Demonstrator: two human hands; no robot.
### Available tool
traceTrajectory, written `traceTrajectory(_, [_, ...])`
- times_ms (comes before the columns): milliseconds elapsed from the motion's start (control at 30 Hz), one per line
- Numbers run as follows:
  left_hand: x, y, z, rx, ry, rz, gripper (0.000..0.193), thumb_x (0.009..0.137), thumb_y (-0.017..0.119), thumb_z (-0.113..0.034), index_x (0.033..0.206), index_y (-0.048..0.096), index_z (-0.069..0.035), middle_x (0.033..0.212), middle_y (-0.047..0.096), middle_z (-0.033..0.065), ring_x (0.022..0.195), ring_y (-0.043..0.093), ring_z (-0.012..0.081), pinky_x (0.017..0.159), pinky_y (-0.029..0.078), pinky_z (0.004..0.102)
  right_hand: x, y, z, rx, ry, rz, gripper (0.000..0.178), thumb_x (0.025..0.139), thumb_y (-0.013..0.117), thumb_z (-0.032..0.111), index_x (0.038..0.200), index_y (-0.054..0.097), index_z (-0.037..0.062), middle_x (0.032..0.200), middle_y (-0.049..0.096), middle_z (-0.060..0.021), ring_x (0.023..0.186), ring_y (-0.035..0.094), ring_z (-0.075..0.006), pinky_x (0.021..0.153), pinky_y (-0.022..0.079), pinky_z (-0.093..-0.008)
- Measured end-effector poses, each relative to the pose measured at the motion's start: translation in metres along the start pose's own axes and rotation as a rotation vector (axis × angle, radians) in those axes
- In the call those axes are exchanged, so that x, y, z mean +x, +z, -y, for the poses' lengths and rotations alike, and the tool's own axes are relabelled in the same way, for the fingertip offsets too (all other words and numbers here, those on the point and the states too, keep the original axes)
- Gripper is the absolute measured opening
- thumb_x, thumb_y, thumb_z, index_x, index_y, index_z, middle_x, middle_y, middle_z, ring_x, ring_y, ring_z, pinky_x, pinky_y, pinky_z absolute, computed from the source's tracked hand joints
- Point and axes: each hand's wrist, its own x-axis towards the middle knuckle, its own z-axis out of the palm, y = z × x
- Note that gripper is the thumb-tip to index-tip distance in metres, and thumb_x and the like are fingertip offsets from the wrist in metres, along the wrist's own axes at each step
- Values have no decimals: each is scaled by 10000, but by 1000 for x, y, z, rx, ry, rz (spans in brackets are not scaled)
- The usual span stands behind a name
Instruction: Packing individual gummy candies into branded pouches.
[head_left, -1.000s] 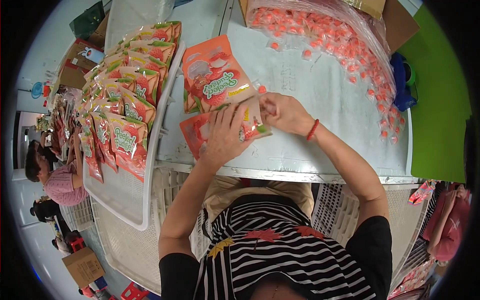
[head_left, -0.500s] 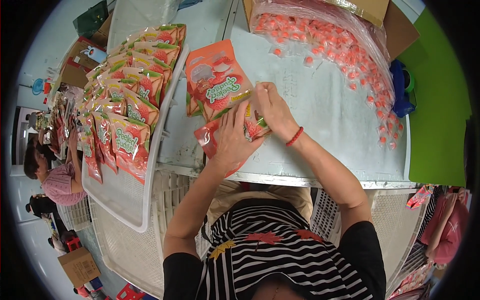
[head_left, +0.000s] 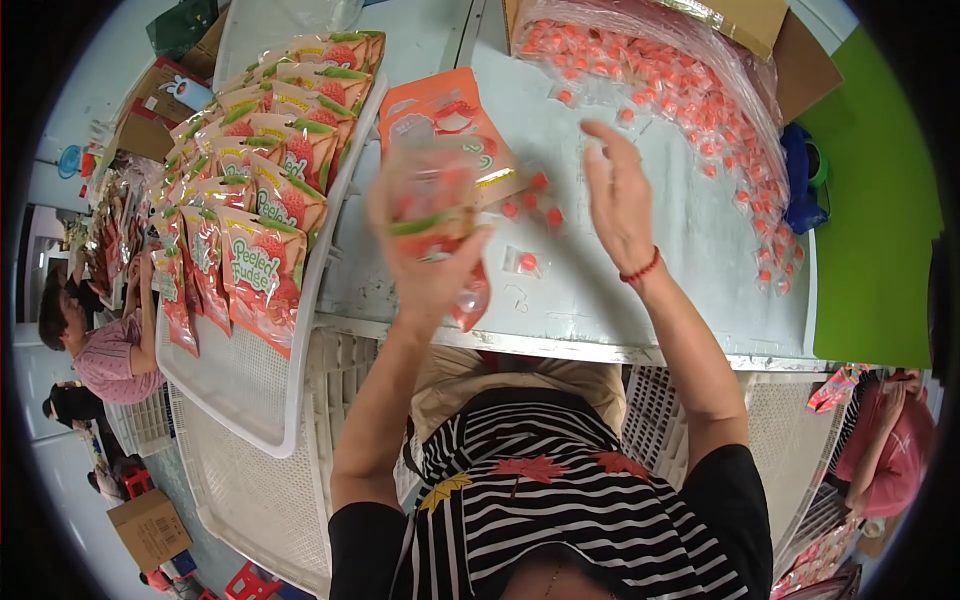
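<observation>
My left hand (head_left: 425,285) is wrapped round an orange candy pouch (head_left: 435,235), raised off the table and smeared by motion. My right hand (head_left: 618,195) is over the table to the right, fingers stretched out and apart, with nothing in it. Between the two hands lie several clear-wrapped red candies, the nearest candy (head_left: 527,263) close to the table's front edge. Behind the held pouch, flat orange pouches (head_left: 440,92) lie on the table, partly hidden by it.
On the left, a white plastic tray (head_left: 292,400) bears rows of filled pouches. A plastic-lined carton (head_left: 765,70) at the back right has wrapped candies (head_left: 690,95) spilling from it. A blue tape dispenser (head_left: 806,205) stands beside it. Co-workers are at both sides.
My left hand has lifted the pouch off the table, moving slightly left. My right hand has come away from it to the right and opened. Loose candies now show between the hands.
</observation>
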Motion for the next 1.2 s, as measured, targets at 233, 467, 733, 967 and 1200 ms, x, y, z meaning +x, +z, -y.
traceTrajectory(233, [-19, -36, 24, 45, 105, -200, 824, 627, 833, -6, 1279, 329, 33, 1065, 561, 102, 900, 574, 145, 787, 491, 273, -37, 67, -65, -322, -255, 141, 420, 789, 674, 290, 1044, 583, -31, 1108, 564, -206, 1067, 496, -374, 919, 391, -472])
traceTrajectory(467, [-34, -46, 26, 80, -1, -142, 806, 630, 835, -11, 1264, 339, 24, 1029, 562, 87, 844, 571, 133, 766, 490, 258, -46, 77, -50, -360, -107, 160, 469, 754, 704, 286, 1053, 536, -35, 1066, 538, -198, 1013, 508, -347, 910, 379, -436])
traceTrajectory(733, [-44, -44, 24, 159, -61, -98, 653, 625, 856, -94, 1135, 462, 7, 1061, 539, 95, 940, 535, 182, 849, 450, 328, -54, 67, -82, -387, -124, 45, 378, 734, 656, 251, 1008, 564, 7, 1037, 558, -150, 1057, 474, -328, 911, 346, -459])
traceTrajectory(967, [-49, -50, 27, 281, 211, -14, 698, 641, 823, 15, 1180, 380, 4, 927, 595, 61, 760, 582, 106, 708, 502, 249, -69, 27, -44, -502, -86, 404, 683, 757, 662, 522, 1230, 531, 46, 1270, 493, -158, 1217, 393, -388, 990, 287, -537])
traceTrajectory(1200, [-49, -39, 46, 210, 15, -25, 899, 599, 866, -68, 1305, 319, 27, 1258, 416, 148, 1098, 484, 213, 923, 440, 335, -91, 61, -36, -604, -176, 256, 488, 758, 676, 452, 1115, 601, 129, 1187, 510, -162, 1166, 422, -381, 922, 343, -533])
